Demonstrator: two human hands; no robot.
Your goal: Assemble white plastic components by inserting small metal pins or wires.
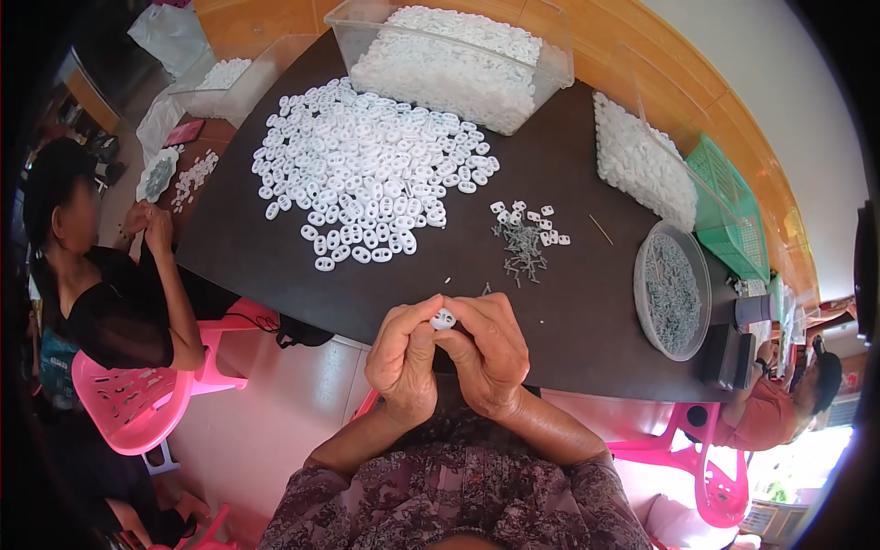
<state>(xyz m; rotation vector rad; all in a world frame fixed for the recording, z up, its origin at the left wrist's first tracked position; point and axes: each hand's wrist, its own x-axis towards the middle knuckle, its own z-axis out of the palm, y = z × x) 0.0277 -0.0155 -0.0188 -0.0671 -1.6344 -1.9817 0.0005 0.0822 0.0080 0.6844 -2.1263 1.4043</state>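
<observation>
Just past the near edge of the dark table, my left hand [401, 365] and my right hand [492, 356] meet at the fingertips. Between them they pinch a small white oval plastic piece with two holes [443, 319]. Both hands are closed on it; the fingers hide its edges. Ahead of my hands lies a small heap of grey screws [522, 249], with several little white two-holed plates [547, 225] beside it. Farther off to the left spreads a big pile of white oval two-holed pieces [367, 174].
Across the dark table [568, 321] stand a clear bin of white pieces [449, 69] and another bin [642, 156]. A round tub of grey screws [674, 291] sits right, near a green basket [729, 206]. A thin stick [601, 229] lies between. People sit at left and right.
</observation>
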